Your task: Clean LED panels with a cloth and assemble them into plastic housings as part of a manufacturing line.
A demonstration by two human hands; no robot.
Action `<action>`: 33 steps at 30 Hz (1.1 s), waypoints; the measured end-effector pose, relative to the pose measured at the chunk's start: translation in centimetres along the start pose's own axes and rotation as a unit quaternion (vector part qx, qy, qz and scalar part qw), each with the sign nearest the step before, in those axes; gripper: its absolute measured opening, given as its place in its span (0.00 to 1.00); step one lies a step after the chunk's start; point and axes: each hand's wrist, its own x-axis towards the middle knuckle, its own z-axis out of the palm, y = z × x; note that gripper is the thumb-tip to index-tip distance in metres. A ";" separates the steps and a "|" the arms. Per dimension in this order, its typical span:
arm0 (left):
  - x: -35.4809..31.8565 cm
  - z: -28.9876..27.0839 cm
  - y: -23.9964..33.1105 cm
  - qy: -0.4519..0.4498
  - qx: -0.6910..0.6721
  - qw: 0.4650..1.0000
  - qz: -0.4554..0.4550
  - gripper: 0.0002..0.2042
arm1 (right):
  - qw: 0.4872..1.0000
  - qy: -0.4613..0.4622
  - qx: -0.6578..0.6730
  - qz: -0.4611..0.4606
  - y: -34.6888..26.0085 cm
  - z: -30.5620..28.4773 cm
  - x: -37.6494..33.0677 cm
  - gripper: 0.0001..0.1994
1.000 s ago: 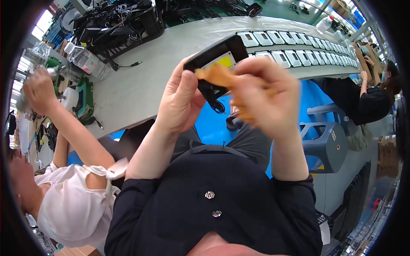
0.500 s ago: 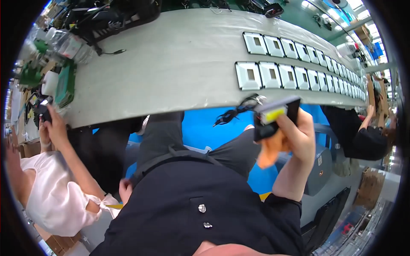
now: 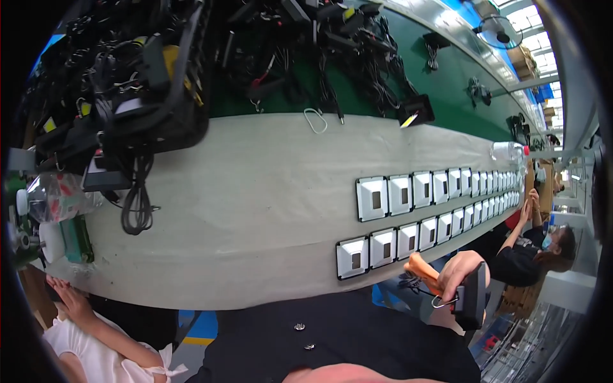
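I have my right hand [image 3: 457, 270] closed around a black power adapter [image 3: 471, 301] and an orange cloth [image 3: 426, 271], off the near edge of the worktop [image 3: 242, 210]. The adapter sits under the fingers on the hand's right side; the cloth sticks out from the hand's left side toward the worktop. A bundled black cable [image 3: 414, 285] hangs just left of the fingers, below the cloth, and a thin wire loop [image 3: 440, 306] shows against the adapter. My left hand is out of view, so I cannot tell what it does.

Ahead and left of my right hand, two rows of white square housings [image 3: 383, 247] with dark edges and dark windows run along the worktop; the nearer row passes close to the cloth. Beyond the far row, ahead of the hand and to its right, lies a clear bottle with a red cap [image 3: 507, 151].

Farther ahead and left, a boxy black adapter [image 3: 421, 110] rests by the worktop's far edge, beside a green surface [image 3: 456, 76] heaped with cables. Well left of the hand stands a black crate [image 3: 188, 118] crammed with adapters, a coiled cable [image 3: 136, 217] below it. To the hand's right, a co-worker in black [image 3: 520, 258] reaches forward with both arms.
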 end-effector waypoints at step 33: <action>-0.4 -45.7 9.7 0.075 -0.913 0.276 0.291 0.47 | 0.940 0.276 -0.200 -0.019 11.7 17.7 10.1 0.15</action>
